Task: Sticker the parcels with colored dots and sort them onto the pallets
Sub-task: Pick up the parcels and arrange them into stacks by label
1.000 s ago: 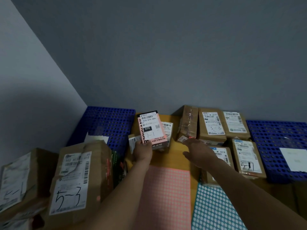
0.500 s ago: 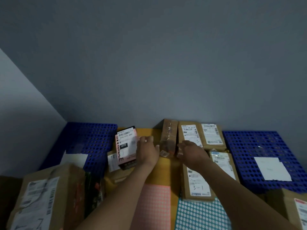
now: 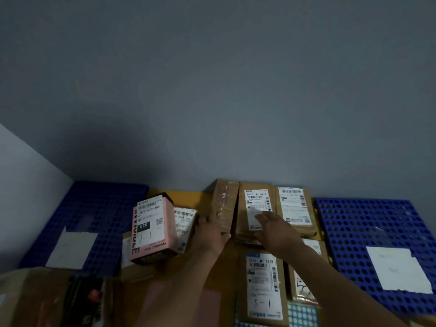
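I log left grip (image 3: 212,234) against upright brown parcel (image 3: 226,199), hold unclear; right grip (image 3: 276,230) spread, empty; parcel may topple if nudged

Two blue pallets (image 3: 354,220), two sticker sheets (image 3: 299,315), at least eight parcels (image 3: 295,208)

Pink box (image 3: 153,230): a second ago held upright by the left hand; now released, lying tilted on the small parcels beneath it, label up
Left hand (image 3: 210,232): moved right from the pink box to the left side of the narrow taped parcel (image 3: 225,204), touching it; grip unclear
Right hand (image 3: 276,230): gone from the near end of that narrow parcel to above the white label of the brown parcel (image 3: 257,208) just beside it, fingers straight and spread
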